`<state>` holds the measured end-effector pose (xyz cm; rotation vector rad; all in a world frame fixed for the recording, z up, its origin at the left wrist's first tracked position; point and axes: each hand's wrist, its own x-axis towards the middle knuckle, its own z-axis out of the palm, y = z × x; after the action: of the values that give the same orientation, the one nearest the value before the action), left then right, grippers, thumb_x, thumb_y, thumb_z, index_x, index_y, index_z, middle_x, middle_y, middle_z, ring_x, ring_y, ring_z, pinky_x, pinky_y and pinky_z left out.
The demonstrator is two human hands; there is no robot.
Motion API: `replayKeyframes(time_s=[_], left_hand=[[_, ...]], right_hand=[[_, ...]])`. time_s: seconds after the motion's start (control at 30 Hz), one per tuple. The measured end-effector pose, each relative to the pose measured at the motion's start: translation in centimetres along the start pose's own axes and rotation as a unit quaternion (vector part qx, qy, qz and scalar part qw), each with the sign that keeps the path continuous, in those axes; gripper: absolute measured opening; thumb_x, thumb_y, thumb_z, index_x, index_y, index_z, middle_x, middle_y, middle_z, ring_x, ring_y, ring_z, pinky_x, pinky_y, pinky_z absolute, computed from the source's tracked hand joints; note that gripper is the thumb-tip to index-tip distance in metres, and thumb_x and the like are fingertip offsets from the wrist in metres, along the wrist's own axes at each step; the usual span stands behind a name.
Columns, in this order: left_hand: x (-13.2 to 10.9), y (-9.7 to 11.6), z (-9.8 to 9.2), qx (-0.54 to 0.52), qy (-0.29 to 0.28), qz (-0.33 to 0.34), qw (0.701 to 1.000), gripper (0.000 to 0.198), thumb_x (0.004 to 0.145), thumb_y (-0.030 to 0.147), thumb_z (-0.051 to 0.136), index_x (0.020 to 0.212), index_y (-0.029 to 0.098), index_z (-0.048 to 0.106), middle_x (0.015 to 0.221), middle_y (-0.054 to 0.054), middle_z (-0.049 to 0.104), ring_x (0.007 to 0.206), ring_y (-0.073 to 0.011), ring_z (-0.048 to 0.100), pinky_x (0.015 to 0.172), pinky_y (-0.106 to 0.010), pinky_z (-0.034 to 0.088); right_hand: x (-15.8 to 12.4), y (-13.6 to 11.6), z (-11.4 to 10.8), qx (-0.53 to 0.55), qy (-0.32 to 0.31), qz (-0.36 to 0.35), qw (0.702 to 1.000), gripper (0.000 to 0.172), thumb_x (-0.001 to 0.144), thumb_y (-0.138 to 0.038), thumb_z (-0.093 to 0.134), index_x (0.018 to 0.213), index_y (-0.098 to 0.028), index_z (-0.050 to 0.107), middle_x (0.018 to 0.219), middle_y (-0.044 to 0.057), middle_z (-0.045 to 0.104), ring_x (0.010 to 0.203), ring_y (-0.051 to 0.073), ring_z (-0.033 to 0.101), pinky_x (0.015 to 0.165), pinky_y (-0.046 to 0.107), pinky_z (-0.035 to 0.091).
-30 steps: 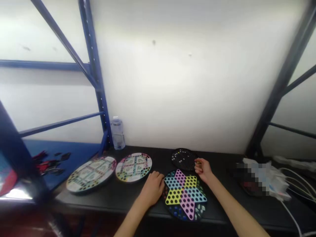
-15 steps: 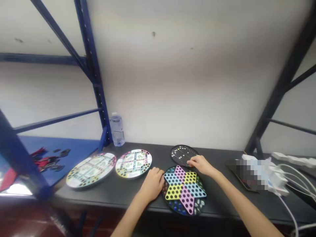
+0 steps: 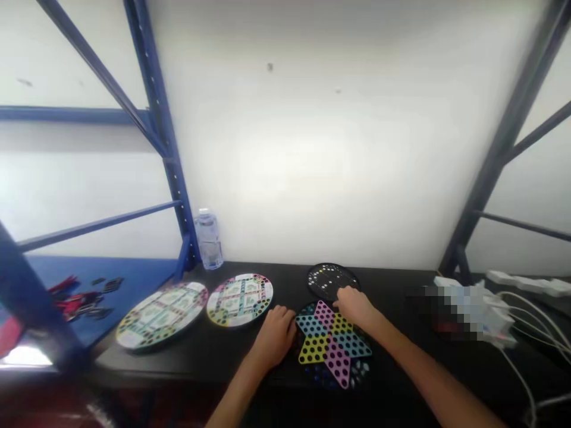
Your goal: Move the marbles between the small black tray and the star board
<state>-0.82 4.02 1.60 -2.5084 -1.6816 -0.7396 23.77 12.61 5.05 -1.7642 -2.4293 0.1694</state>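
Observation:
A round Chinese checkers board (image 3: 333,345) with a star of pink, yellow and blue points lies before me; blue and pale marbles (image 3: 359,371) sit in its outer sections. Against its left edge rests my left hand (image 3: 276,333), fingers loosely stretched and lying low. Over the board's upper right edge is my right hand (image 3: 355,304), its fingers pinched together and pointing down; whatever is between them is hidden. Just behind, a black round tray (image 3: 328,282) holds small white and yellowish pieces.
Two round printed game boards (image 3: 241,300) (image 3: 163,315) lie to the left on the black tabletop (image 3: 214,362). A clear plastic bottle (image 3: 209,241) stands by the blue rack post (image 3: 172,160). White cables and power strips (image 3: 530,285) lie at right; red and black items (image 3: 84,303) at far left.
My right hand has shifted slightly left and toward me, from the black tray's front edge to the star's upper points. My left hand stays by the board. The wall looks brighter.

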Motion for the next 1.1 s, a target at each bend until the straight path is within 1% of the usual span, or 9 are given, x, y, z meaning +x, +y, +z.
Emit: replayKeyframes(time_s=[0.43,0.57,0.63,0.7,0.77,0.83,0.9,1.0,1.1], left_hand=[[0.0,-0.2,0.1,0.000,0.005,0.005,1.000,0.027,0.100,0.023,0.038,0.107,0.022,0.064,0.098,-0.007,0.061,0.098,-0.0227,0.054,0.090,-0.037,0.042],[0.0,-0.2,0.1,0.001,0.004,0.004,1.000,0.027,0.100,0.023,0.038,0.107,0.021,0.063,0.097,-0.007,0.060,0.097,-0.0226,0.054,0.090,-0.038,0.043],[0.0,-0.2,0.1,0.002,0.004,0.005,1.000,0.027,0.100,0.023,0.038,0.107,0.021,0.064,0.097,-0.007,0.060,0.097,-0.0225,0.054,0.090,-0.038,0.043],[0.0,-0.1,0.1,0.001,0.005,0.005,1.000,0.027,0.100,0.023,0.038,0.107,0.021,0.064,0.097,-0.007,0.060,0.097,-0.0223,0.054,0.089,-0.037,0.043],[0.1,-0.1,0.1,-0.001,0.004,0.003,1.000,0.027,0.099,0.023,0.038,0.106,0.021,0.064,0.096,-0.007,0.060,0.096,-0.0222,0.054,0.088,-0.037,0.043],[0.1,-0.1,0.1,0.000,0.004,0.003,1.000,0.027,0.099,0.023,0.038,0.107,0.021,0.064,0.096,-0.007,0.060,0.097,-0.0223,0.054,0.089,-0.037,0.043],[0.2,0.0,0.1,0.002,0.003,0.003,1.000,0.027,0.099,0.023,0.038,0.107,0.021,0.064,0.096,-0.007,0.061,0.097,-0.0224,0.054,0.089,-0.037,0.043],[0.2,0.0,0.0,0.001,0.003,0.005,1.000,0.027,0.100,0.023,0.038,0.106,0.021,0.064,0.096,-0.007,0.061,0.096,-0.0224,0.054,0.089,-0.037,0.043],[0.1,0.0,0.1,-0.002,0.004,0.004,1.000,0.028,0.100,0.023,0.037,0.106,0.021,0.064,0.096,-0.007,0.061,0.096,-0.0222,0.054,0.088,-0.037,0.043]], right_hand=[[0.1,-2.6,0.2,-0.103,-0.021,-0.030,0.994,0.026,0.085,-0.001,0.051,0.096,-0.008,0.074,0.098,0.022,0.073,0.094,0.029,0.072,0.079,0.033,0.052],[1.2,-0.3,0.7,0.038,0.022,0.016,0.999,0.012,0.085,-0.021,0.064,0.086,-0.012,0.072,0.088,0.016,0.072,0.083,0.025,0.070,0.067,0.028,0.050],[1.8,1.4,1.2,0.208,0.026,0.049,0.976,0.022,0.085,-0.031,0.066,0.072,-0.013,0.069,0.066,0.008,0.064,0.063,0.016,0.063,0.053,0.022,0.043],[2.2,3.2,1.9,0.431,0.007,0.063,0.900,0.029,0.087,-0.039,0.063,0.074,-0.014,0.067,0.049,-0.002,0.047,0.043,0.009,0.044,0.040,0.018,0.030],[2.6,4.9,2.5,0.630,-0.030,0.075,0.772,0.028,0.087,-0.042,0.062,0.083,-0.015,0.065,0.046,-0.009,0.032,0.036,0.005,0.026,0.035,0.016,0.018],[3.0,6.3,3.0,0.756,-0.046,0.114,0.643,0.023,0.087,-0.037,0.060,0.082,-0.015,0.060,0.047,-0.011,0.028,0.035,0.004,0.019,0.032,0.015,0.013],[3.6,7.2,3.3,0.819,-0.052,0.161,0.548,0.019,0.087,-0.032,0.055,0.076,-0.016,0.055,0.048,-0.010,0.028,0.035,0.003,0.017,0.030,0.014,0.012],[4.6,7.9,3.4,0.849,-0.050,0.210,0.482,0.020,0.086,-0.031,0.050,0.072,-0.017,0.050,0.050,-0.007,0.033,0.034,0.004,0.020,0.029,0.014,0.013],[6.3,7.6,3.4,0.846,-0.005,0.250,0.471,0.019,0.086,-0.029,0.051,0.071,-0.019,0.046,0.051,-0.005,0.037,0.035,0.005,0.026,0.029,0.015,0.015]])
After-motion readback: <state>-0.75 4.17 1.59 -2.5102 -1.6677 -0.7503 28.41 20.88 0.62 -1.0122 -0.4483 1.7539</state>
